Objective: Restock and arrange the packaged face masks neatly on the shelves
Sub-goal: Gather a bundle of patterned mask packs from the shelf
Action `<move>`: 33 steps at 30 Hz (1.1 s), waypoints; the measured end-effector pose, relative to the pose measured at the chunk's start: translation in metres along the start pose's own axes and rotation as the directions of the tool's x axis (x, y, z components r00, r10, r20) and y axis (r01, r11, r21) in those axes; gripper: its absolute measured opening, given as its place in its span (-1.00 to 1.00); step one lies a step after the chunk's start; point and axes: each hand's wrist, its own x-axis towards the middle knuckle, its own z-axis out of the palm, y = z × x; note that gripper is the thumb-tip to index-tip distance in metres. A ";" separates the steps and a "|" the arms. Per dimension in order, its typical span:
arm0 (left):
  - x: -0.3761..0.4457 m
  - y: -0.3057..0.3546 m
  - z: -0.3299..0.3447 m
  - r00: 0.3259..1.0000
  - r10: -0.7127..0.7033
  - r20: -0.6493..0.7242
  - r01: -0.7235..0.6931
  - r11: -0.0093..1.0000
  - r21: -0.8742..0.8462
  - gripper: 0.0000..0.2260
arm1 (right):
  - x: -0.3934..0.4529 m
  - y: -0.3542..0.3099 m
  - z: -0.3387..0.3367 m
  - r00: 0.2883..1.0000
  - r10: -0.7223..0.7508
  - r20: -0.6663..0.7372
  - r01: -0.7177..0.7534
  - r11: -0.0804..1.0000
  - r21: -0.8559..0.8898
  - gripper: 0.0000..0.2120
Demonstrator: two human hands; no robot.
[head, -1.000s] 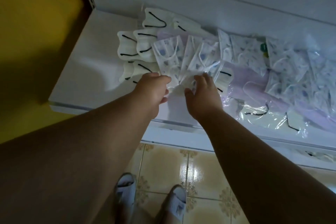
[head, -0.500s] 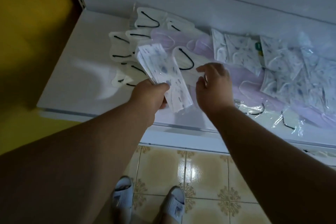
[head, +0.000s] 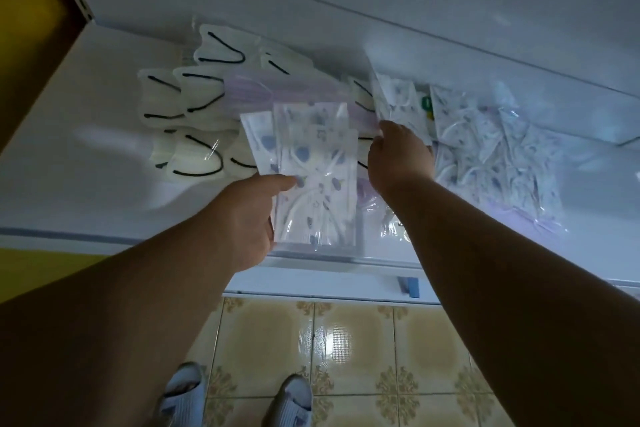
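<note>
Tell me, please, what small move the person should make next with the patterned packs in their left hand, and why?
Probably carry the patterned packs rightward onto the patterned pile. The left hand pinches them above cream masks and lilac packs, a mismatch, while the right hand reaches toward the matching pile.

Two bare forearms here, no sleeves, no watch or rings showing on the left hand [head: 242, 218] or the right hand [head: 398, 156]. Down below, pale blue-grey slides [head: 180, 395] on both feet, broad straps, open toes.
</note>
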 end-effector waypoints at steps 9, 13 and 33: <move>-0.002 -0.017 0.033 0.993 0.076 -0.087 -0.080 0.996 -0.048 -0.72 | -0.019 0.023 -0.004 0.991 -0.078 -0.111 0.115 0.916 0.384 -0.70; -0.010 -0.021 0.046 0.989 0.063 0.131 -0.053 0.996 -0.074 -0.46 | -0.073 0.028 -0.002 0.954 -0.283 -0.097 0.290 0.795 0.532 -0.87; -0.010 -0.058 0.093 0.956 0.183 -0.230 -0.151 0.977 0.149 -0.78 | -0.027 0.101 -0.027 0.958 -0.228 -0.171 0.270 0.920 0.286 -0.77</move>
